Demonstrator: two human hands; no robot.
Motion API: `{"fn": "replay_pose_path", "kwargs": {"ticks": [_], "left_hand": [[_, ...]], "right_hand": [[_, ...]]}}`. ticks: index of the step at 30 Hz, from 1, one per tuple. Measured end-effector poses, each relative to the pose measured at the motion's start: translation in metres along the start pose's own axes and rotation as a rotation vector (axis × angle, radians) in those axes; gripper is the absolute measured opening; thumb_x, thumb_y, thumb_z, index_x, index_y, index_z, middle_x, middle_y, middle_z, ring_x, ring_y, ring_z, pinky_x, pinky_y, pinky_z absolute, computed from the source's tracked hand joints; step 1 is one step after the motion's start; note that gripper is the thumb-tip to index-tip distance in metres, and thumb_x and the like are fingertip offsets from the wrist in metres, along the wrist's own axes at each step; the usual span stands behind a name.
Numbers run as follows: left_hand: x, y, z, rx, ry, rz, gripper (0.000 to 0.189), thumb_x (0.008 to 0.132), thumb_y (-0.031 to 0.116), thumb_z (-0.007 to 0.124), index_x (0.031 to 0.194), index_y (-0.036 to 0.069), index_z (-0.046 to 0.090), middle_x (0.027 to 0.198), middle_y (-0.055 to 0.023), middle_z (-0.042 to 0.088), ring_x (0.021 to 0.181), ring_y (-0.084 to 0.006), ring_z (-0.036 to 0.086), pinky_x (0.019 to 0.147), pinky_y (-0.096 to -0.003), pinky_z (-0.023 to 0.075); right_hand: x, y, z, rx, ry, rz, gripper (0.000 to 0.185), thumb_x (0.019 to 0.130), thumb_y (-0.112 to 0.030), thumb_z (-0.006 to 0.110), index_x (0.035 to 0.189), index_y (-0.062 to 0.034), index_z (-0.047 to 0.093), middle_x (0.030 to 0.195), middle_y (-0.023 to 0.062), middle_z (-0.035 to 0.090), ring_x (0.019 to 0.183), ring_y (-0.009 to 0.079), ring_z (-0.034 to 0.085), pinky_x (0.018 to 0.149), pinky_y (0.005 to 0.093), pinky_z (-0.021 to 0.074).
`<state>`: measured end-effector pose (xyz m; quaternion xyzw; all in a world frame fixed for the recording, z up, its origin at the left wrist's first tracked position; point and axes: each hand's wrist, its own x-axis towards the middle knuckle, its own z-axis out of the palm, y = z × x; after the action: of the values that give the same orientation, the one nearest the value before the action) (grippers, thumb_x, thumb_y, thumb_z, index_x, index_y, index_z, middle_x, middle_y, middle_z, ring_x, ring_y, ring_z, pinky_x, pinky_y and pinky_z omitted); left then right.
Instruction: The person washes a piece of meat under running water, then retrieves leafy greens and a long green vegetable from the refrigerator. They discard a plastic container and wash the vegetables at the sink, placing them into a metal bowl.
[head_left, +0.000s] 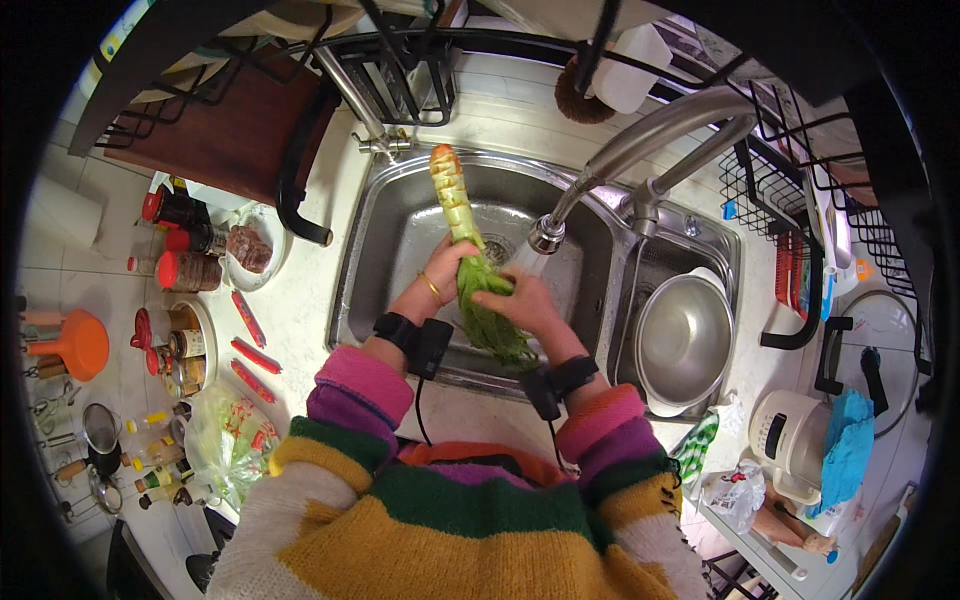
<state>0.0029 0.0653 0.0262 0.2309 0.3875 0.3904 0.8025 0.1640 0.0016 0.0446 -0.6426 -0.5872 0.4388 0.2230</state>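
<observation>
A stalk of celtuce (452, 196) with green leaves lies tilted over the larger basin of a steel sink (382, 217), its cut orange-brown end pointing away from me. My left hand (444, 268) is closed around the stalk where the leaves begin. My right hand (517, 300) is at the leaves, with thumb and fingers around part of them. Water runs from the steel faucet head (546, 234) just beyond my right hand. The drain (496, 249) is partly hidden by the stalk.
A metal basin (684, 341) sits in the smaller sink bowl at right. On the left counter are a plate of meat (250, 249), jars (189, 271), red packets (256, 355) and a plastic bag of greens (229, 435). A black rack (806, 319) overhangs the sink.
</observation>
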Motion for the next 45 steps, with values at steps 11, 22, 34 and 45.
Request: {"fn": "replay_pose_path", "kwargs": {"ticks": [11, 22, 34, 45], "left_hand": [[0.019, -0.020, 0.025, 0.621, 0.312, 0.179, 0.033, 0.072, 0.007, 0.059, 0.102, 0.001, 0.046, 0.082, -0.0064, 0.055, 0.071, -0.0170, 0.056, 0.063, -0.0294, 0.0464], [0.020, -0.007, 0.010, -0.038, 0.079, -0.011, 0.043, 0.074, 0.004, 0.056, 0.115, 0.004, 0.041, 0.086, -0.0078, 0.054, 0.075, -0.0190, 0.057, 0.066, -0.0342, 0.0483], [0.022, -0.028, 0.015, 0.275, 0.177, 0.000, 0.038, 0.072, 0.011, 0.061, 0.104, -0.002, 0.044, 0.086, -0.0097, 0.057, 0.075, -0.0198, 0.056, 0.064, -0.0304, 0.0477], [0.006, 0.006, 0.020, 0.008, -0.259, 0.028, 0.051, 0.072, 0.011, 0.048, 0.121, 0.002, 0.037, 0.108, -0.0114, 0.055, 0.090, -0.0174, 0.053, 0.078, -0.0293, 0.0447]], "right_hand": [[0.011, 0.027, -0.001, -0.345, 0.010, -0.342, 0.024, 0.081, -0.025, 0.054, 0.095, -0.0056, 0.060, 0.072, 0.0152, 0.061, 0.069, 0.0277, 0.061, 0.062, 0.0354, 0.0466], [0.010, 0.034, -0.001, 0.298, 0.002, -0.066, 0.030, 0.080, -0.023, 0.058, 0.102, -0.0018, 0.057, 0.089, 0.0086, 0.062, 0.081, 0.0163, 0.058, 0.071, 0.0313, 0.0445], [0.005, 0.040, -0.002, 0.405, 0.086, 0.044, 0.026, 0.081, -0.020, 0.056, 0.097, -0.0003, 0.058, 0.084, 0.0112, 0.062, 0.075, 0.0208, 0.059, 0.070, 0.0320, 0.0453], [0.014, 0.018, -0.002, 0.500, -0.339, 0.113, 0.042, 0.077, -0.026, 0.065, 0.109, -0.0020, 0.053, 0.098, 0.0040, 0.058, 0.088, 0.0149, 0.054, 0.077, 0.0293, 0.0427]]}}
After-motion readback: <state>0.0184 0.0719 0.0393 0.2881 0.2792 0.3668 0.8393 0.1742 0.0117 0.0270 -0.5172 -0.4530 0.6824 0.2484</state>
